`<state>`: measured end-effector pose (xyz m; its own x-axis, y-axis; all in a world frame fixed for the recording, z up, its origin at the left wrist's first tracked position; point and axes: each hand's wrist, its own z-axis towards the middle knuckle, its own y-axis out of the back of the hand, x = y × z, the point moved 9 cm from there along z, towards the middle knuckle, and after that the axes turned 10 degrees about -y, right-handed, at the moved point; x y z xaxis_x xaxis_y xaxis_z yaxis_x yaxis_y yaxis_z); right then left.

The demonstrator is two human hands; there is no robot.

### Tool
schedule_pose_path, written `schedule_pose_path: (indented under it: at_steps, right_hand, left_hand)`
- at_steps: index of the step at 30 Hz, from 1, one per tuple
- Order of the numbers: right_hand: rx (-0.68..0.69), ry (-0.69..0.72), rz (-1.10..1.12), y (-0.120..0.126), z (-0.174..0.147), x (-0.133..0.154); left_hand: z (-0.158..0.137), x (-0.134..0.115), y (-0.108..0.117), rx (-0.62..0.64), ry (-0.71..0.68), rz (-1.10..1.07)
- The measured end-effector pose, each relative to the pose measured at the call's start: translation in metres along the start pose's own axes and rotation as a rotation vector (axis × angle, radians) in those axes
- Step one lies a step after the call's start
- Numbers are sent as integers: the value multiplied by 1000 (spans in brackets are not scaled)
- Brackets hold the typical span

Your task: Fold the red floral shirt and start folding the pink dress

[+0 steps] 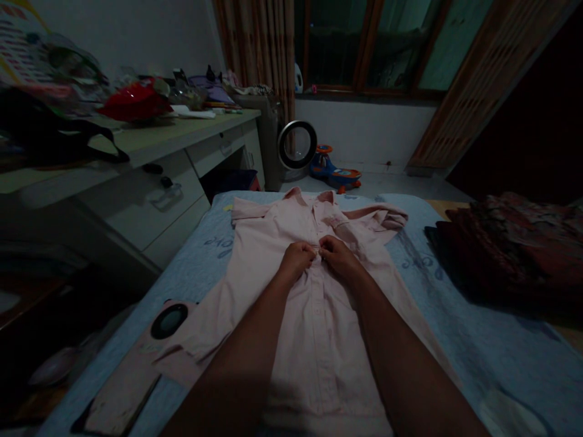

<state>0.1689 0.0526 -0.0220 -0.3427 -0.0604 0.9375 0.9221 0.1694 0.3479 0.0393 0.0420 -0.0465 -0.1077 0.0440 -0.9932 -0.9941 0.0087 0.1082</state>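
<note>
A pale pink button-up shirt [259, 255] lies spread front side up, its collar toward the window and its hem toward me. At the middle of its front placket, my left hand [299, 257] pinches the cloth from the left. Close beside it, my right hand [337, 255] pinches the same strip from the right, fingertips almost touching the left ones. Whatever button or buttonhole is between the fingers is hidden. Below the hands, the placket runs down with a button showing on it. One sleeve is stretched toward the near left; the other is bunched at the far right.
The shirt rests on a bed with a light blue patterned sheet [410, 285]. Dark folded clothes [514, 255] are stacked at the right. A pink phone-like case with a round dark disc [169, 320] lies near left. A cluttered desk [182, 136] stands left; a blue ride-on toy [334, 173] is beyond.
</note>
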Motion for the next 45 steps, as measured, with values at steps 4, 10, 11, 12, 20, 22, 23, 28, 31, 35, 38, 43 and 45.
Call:
schedule_pose_path:
  at_steps: [4,10,11,12,20,22,23,28,31,35,38,43,45]
  right_hand:
    - [8,-1,-17,1,0,0]
    - [-41,52,-84,2,-1,6]
    - [-55,53,-101,3,-2,6]
    - [-72,52,-122,4,-2,5]
    - [-179,39,-248,9,-6,7]
    - [-196,38,-274,9,-6,8]
    - [-209,46,-288,10,-6,10]
    - [-402,136,-395,30,-10,20]
    - [-501,167,-482,44,-11,17]
    - [-505,65,-593,54,0,-10]
    - [-480,-42,-674,57,8,-34]
    - [-469,-26,-661,57,4,-31]
    - [-510,62,-554,59,-5,-10]
  left_hand:
    - [0,0,0,5,5,-5]
    - [0,0,-3,38,14,-30]
    - [0,0,-3,45,16,-34]
    - [-1,-1,-3,52,14,-36]
    - [-3,-15,-2,146,-144,224]
    - [-5,-22,0,113,-191,385]
    - [-7,-26,1,77,-223,473]
    - [-26,-50,-6,-28,-393,819]
    - [-32,-51,-15,31,-396,923]
    - [-31,-45,-22,122,-343,990]
    - [-31,-45,-25,150,-347,1017]
    - [-34,-61,-31,189,-441,1035]
    - [-35,-71,-33,211,-470,1037]
